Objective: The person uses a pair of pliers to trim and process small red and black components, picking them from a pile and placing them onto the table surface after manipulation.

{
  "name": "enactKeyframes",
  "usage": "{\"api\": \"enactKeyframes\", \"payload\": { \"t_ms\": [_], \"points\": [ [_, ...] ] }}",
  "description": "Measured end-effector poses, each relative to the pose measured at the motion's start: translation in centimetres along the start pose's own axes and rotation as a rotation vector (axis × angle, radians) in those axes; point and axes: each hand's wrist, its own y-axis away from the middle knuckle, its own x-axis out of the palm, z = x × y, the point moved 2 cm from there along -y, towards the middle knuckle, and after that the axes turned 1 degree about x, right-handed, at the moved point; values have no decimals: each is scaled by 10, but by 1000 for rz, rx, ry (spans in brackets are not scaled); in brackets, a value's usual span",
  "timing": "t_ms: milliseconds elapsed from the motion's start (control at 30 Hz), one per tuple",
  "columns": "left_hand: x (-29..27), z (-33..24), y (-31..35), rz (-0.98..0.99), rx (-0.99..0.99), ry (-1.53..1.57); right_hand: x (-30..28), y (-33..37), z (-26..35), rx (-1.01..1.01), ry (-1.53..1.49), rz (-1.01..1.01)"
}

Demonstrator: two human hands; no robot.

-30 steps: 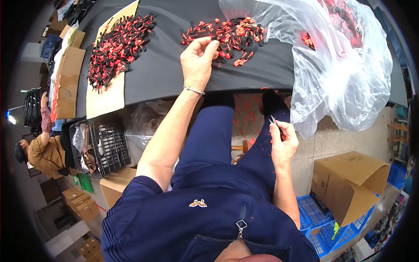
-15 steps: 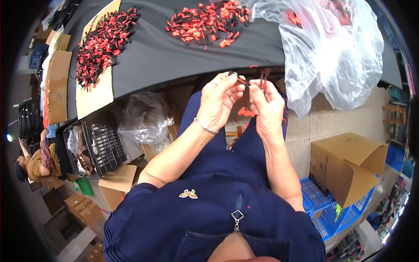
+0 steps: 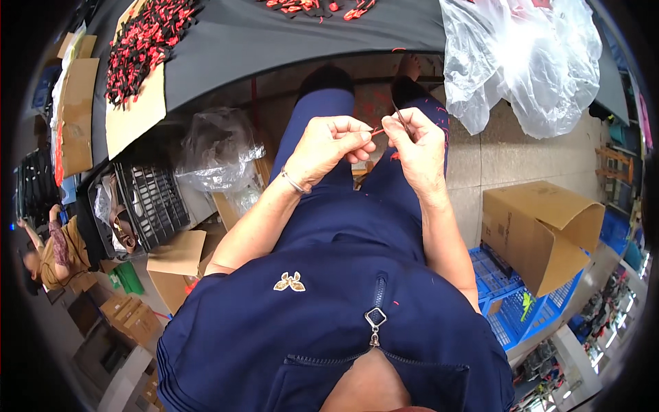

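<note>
Both hands meet over my lap, a little short of the black-covered table [image 3: 302, 42]. My left hand [image 3: 333, 145] is closed, its thumb and forefinger pinching a small red-and-black piece [image 3: 375, 132]. The piece's red end points toward my right hand [image 3: 416, 150]. That hand is closed round a thin dark tool [image 3: 397, 112], whose narrow tip sticks up past the fingers; whether it is tweezers or snips I cannot tell. My right thumb and fingertips come close to the red end, and whether they touch it is unclear.
A heap of red-and-black pieces [image 3: 144, 51] lies on cardboard at the table's left; another heap [image 3: 319, 7] is at the back. Clear plastic bags [image 3: 528, 75] hang over the right edge. An open carton [image 3: 539, 230] rests on blue crates [image 3: 504, 319]. Someone [image 3: 58, 254] is far left.
The view has shifted, so the table and heaps appear higher. My hands are now farther from the table edge, over my lap. The small piece shows more of its red end.
</note>
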Motion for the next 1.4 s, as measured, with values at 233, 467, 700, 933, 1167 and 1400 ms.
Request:
{"api": "enactKeyframes", "payload": {
  "t_ms": [233,467,700,933,1167,1400],
  "points": [
    [-5,10,13,-26,-27,323,4,28,16,-134,157,-155],
    [7,-12,20,-27,125,271,8,36,35,-651,755,-349],
    [13,-17,16,-25,141,195,7,37,37,-715,888,-402],
    [12,-14,11,4,59,184,2,37,25,-715,835,-374],
    [15,1,-4,9,60,55,-1,31,10,-74,-590,118],
    [17,-2,0,-7,23,224,-17,34,12,-229,241,-219]
  ]
}}
